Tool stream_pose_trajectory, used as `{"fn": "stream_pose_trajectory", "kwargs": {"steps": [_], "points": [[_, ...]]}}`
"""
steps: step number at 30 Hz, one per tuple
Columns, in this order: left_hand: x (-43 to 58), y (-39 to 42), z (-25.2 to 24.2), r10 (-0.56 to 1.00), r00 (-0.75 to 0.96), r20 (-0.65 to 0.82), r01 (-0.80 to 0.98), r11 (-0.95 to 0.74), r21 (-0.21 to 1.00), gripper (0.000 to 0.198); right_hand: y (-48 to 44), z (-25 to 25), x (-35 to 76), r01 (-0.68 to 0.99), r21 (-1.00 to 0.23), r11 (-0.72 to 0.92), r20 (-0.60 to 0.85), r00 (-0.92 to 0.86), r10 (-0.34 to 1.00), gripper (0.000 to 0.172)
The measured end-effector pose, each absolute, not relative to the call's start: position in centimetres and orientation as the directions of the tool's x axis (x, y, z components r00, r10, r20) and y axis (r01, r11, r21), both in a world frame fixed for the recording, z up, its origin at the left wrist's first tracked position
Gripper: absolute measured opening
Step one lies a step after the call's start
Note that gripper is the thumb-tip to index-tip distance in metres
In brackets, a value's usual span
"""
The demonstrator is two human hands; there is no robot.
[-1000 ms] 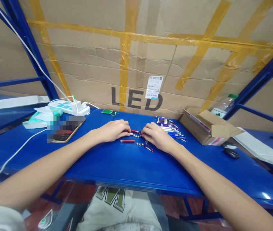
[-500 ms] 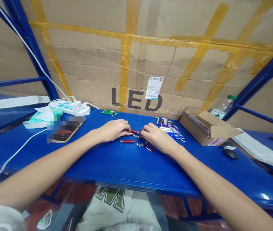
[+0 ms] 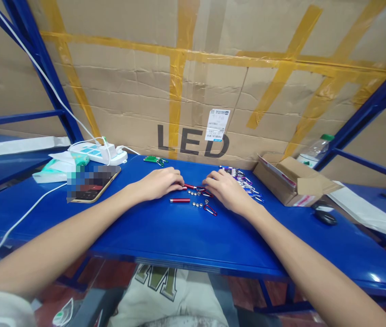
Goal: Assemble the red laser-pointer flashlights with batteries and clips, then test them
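Note:
My left hand (image 3: 166,183) has its thumb and fingers closed at the left end of a slim red metal tube (image 3: 190,186), the body of a small penlight. My right hand (image 3: 225,188) is at the tube's right end, its fingers curled down; what the fingertips pinch is hidden. Just below lie several silver button cells (image 3: 193,193) in a row and a red carabiner (image 3: 207,194). Nearer to me are a second red tube (image 3: 180,200), more button cells (image 3: 197,204) and another red carabiner (image 3: 210,210).
Green penlights (image 3: 156,160) lie at the back; several dark, silver and blue ones (image 3: 234,171) lie beyond my right hand. A phone (image 3: 94,186) and a power strip (image 3: 118,156) are at left. At right are an open cardboard box (image 3: 281,181) and a black mouse (image 3: 325,218).
My right hand has shifted slightly to the right, uncovering a red carabiner and a small silver piece under it. My left hand has barely moved.

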State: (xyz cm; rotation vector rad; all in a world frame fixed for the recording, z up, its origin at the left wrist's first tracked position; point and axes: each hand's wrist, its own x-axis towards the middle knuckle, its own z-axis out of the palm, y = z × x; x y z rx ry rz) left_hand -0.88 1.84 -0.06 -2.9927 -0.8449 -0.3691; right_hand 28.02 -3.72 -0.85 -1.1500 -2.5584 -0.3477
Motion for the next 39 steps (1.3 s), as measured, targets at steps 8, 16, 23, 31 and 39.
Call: {"fn": "stream_pose_trajectory", "kwargs": {"steps": [8,16,23,31,39], "points": [[-0.8,1.8,-0.3,0.532,0.802,0.27,0.535,-0.842,0.071,0.034,-2.6,-2.2,28.8,0.752,-0.092,0.653,0.324,-0.598,0.733,0.024],[-0.1,1.9,-0.6,0.514,0.81,0.283,0.498,-0.857,0.132,0.036,-1.8,-2.9,28.8,0.756,-0.168,0.632,0.338,-0.558,0.758,0.022],[0.3,3.1,-1.2,0.578,0.756,0.309,0.559,-0.814,0.154,0.031,-1.4,-2.9,28.1,0.789,-0.147,0.597,0.36,-0.519,0.775,0.01],[0.3,4.4,-1.9,0.597,0.73,0.333,0.569,-0.801,0.188,0.027,-1.2,-2.5,27.3,0.828,-0.019,0.56,0.295,-0.531,0.794,0.012],[0.0,4.6,-2.1,0.61,0.715,0.342,0.582,-0.79,0.192,0.024,-0.8,-0.9,26.6,0.794,0.114,0.597,0.243,-0.605,0.758,0.017]]}}
